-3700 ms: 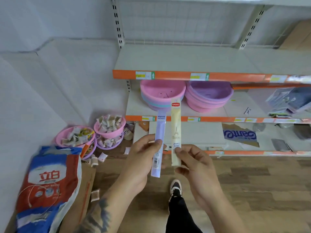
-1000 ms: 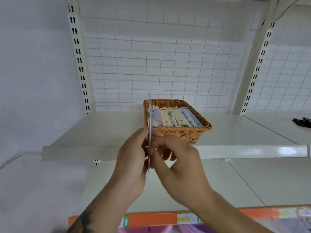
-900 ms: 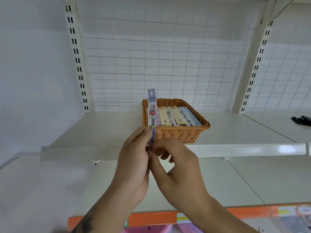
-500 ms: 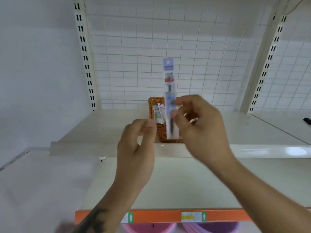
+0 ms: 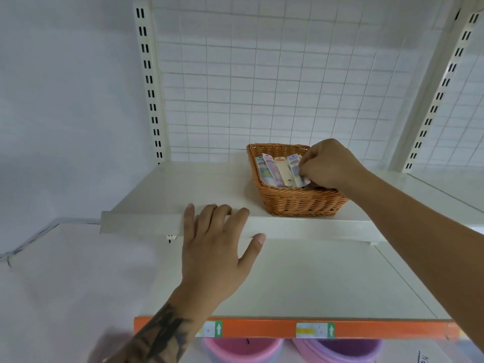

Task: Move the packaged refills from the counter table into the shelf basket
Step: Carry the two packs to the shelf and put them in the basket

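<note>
Nearest, an orange-edged shelf [image 5: 262, 328] sat above pink bowls [image 5: 243, 348]; above it the left hand [image 5: 214, 247], which half a second before had hovered part-curled in mid-air, lay flat and empty with fingers spread on the lip of the upper shelf [image 5: 141, 224]; farther back the right hand [image 5: 327, 165], which had held a refill packet up high, had dropped into the wicker basket [image 5: 298, 203], fingers curled, pinching that packet [image 5: 294, 167] down beside the others [image 5: 275, 170]; this delivery looked nearly complete.
</note>
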### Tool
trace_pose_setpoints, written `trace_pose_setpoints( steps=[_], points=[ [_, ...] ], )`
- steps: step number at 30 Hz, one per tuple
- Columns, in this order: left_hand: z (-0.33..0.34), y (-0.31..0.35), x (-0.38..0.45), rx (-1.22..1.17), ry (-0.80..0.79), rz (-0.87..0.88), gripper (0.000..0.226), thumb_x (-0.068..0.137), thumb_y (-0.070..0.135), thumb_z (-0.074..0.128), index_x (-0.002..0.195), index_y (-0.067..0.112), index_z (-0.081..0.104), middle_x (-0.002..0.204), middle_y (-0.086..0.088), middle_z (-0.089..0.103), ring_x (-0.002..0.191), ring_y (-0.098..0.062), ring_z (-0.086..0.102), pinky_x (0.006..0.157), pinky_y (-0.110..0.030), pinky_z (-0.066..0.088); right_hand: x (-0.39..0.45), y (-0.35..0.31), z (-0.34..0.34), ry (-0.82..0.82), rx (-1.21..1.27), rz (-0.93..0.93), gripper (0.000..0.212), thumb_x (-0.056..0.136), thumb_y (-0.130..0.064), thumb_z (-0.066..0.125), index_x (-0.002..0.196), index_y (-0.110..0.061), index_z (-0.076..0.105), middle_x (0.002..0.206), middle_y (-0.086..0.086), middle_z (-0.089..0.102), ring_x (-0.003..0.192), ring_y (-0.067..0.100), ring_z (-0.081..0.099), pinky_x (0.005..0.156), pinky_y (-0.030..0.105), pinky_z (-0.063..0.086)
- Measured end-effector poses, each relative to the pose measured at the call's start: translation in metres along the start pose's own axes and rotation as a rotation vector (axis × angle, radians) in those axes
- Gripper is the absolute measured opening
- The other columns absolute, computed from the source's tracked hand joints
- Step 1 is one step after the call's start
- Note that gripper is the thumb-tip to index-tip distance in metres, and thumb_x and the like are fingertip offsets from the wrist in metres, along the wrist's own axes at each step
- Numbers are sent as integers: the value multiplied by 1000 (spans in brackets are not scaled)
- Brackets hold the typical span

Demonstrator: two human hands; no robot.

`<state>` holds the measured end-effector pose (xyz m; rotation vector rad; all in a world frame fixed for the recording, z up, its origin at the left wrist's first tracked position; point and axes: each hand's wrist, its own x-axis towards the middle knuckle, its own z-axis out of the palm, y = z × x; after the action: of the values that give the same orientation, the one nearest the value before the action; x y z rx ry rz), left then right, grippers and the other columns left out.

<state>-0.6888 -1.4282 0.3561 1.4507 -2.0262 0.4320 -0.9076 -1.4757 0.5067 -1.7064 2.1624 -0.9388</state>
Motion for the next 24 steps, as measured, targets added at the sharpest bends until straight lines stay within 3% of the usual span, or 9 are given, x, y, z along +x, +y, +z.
trace_pose_setpoints(
  steps=[5,9,12,14,16,20,24],
  points=[
    [3,-6,-2,5,19,37,54,100,67,38,129,27,60,120,0,62,118,-29,54,118,-56,23,-5,-8,4,51,-146,19,22,81,-10,65,96,-23,75,104,2,70,96,24,62,86,41,57],
    [7,-7,-3,-35,78,31,53,101,66,41,127,25,63,118,-2,63,116,-30,54,117,-55,24,-22,-13,10,170,-147,-52,22,90,-17,56,98,-28,72,108,0,70,101,25,62,88,46,57],
    [11,-7,-5,-71,113,35,52,101,64,42,127,24,63,117,-3,62,117,-31,53,120,-56,22,-45,-4,27,308,-147,-258,19,99,-31,53,107,-27,69,110,-3,69,103,22,62,86,44,55],
    [12,-7,-6,-81,115,43,53,100,63,43,129,23,62,120,-4,61,120,-32,52,121,-57,21,-66,7,44,387,-141,-456,28,103,-39,52,119,-21,66,117,2,66,104,23,62,82,41,53],
    [12,-6,-8,-84,86,45,56,99,62,44,136,23,58,131,-6,59,131,-33,49,123,-59,17,-84,20,59,394,-220,-595,40,105,-43,50,133,-16,60,132,8,62,118,28,60,92,46,53],
    [3,-5,-22,-82,-9,35,66,99,61,41,157,29,38,164,-7,37,154,-33,25,126,-59,8,-109,46,78,378,-461,-644,58,106,-53,43,154,-21,43,163,12,37,150,32,34,123,52,27],
    [-17,6,-46,-97,-103,-2,66,99,64,35,160,40,27,172,-8,18,158,-35,11,125,-61,5,-132,62,85,316,-524,-596,67,105,-61,33,162,-26,27,171,10,19,159,29,13,128,49,16]
  ],
)
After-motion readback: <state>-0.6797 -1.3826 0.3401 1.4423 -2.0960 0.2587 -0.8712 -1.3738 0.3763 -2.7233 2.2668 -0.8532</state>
